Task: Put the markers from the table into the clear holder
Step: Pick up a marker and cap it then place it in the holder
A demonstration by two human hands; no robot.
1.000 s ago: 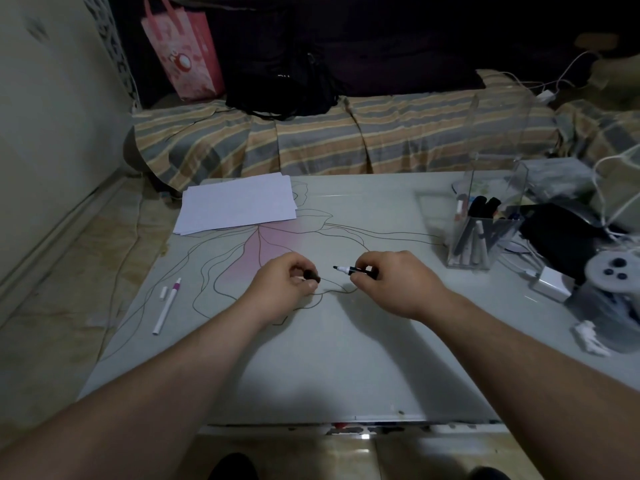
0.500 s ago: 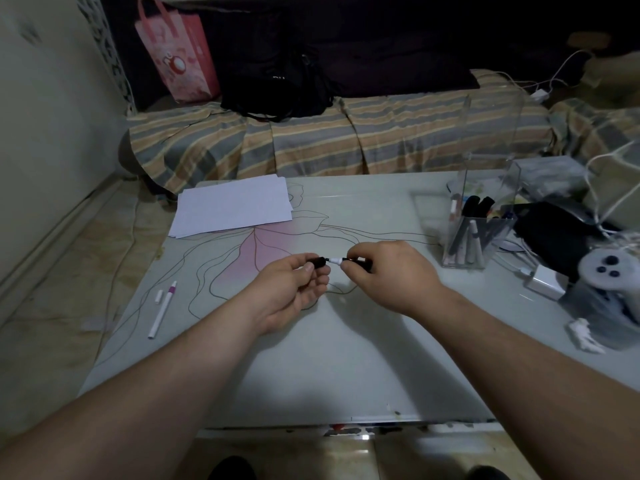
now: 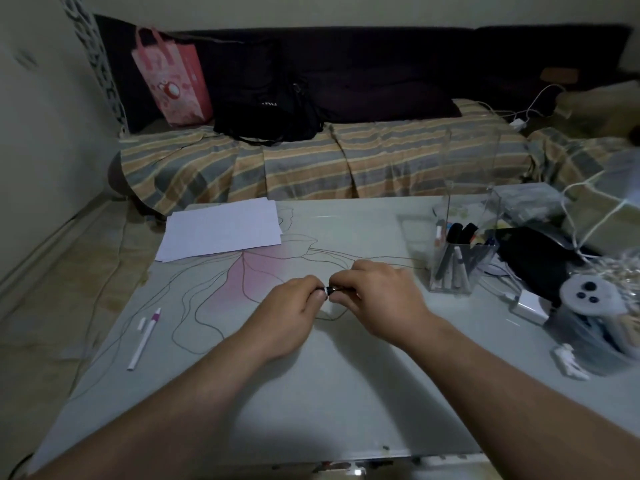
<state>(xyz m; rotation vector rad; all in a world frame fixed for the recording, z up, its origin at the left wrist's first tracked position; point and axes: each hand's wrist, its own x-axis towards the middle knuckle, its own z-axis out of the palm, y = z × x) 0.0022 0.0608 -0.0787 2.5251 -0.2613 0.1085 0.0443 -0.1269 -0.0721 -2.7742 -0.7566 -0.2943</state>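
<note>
A black marker (image 3: 329, 290) is held between both hands above the middle of the table; only a short dark stretch of it shows. My left hand (image 3: 294, 306) pinches its cap end and my right hand (image 3: 377, 299) grips its body, knuckles almost touching. A white marker with a pink band (image 3: 143, 339) lies at the table's left side, its small white cap (image 3: 141, 323) loose beside it. The clear holder (image 3: 460, 251) stands at the right with several markers inside.
A stack of white paper (image 3: 221, 230) lies at the table's (image 3: 311, 393) far left. Black items, a white charger (image 3: 528, 304), cables and a plastic-wrapped spool (image 3: 588, 299) crowd the right edge. A striped couch with a pink bag (image 3: 173, 81) is behind.
My hands came together: the cap in my left hand met the marker tip in my right, and the white tip is no longer visible.
</note>
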